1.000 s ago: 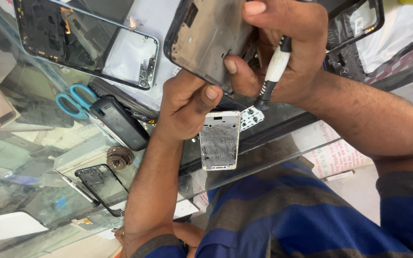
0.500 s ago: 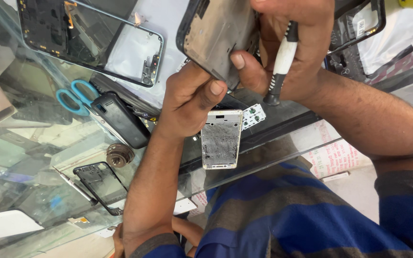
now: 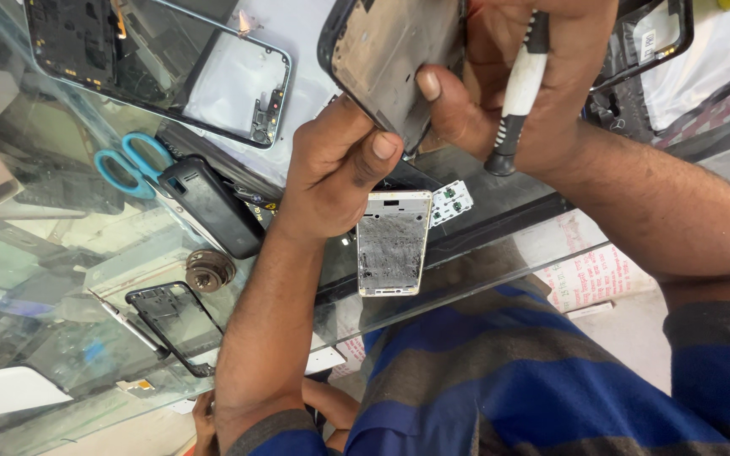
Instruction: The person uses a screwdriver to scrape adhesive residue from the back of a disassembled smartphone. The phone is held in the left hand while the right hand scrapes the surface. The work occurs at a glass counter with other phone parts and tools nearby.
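A dark phone body [image 3: 386, 59] with a dull grey inner face is held up over the glass counter [image 3: 44, 253]. My right hand [image 3: 525, 93] grips its right side, thumb pressed on its face. The same hand clamps a screwdriver [image 3: 517, 89] with a white and black handle, pointing down. My left hand [image 3: 335, 169] comes up from below, its thumb and fingers pinching the phone body's lower edge.
On the counter lie a silver phone frame [image 3: 393, 243], a small white circuit board [image 3: 451, 203], a black handset [image 3: 209, 207], blue scissors [image 3: 133, 165], a round metal part [image 3: 209, 270], a black frame [image 3: 175, 321] and a large dark frame [image 3: 162, 67].
The phone body and both hands have shifted slightly up and to the right in view. The grips look unchanged.
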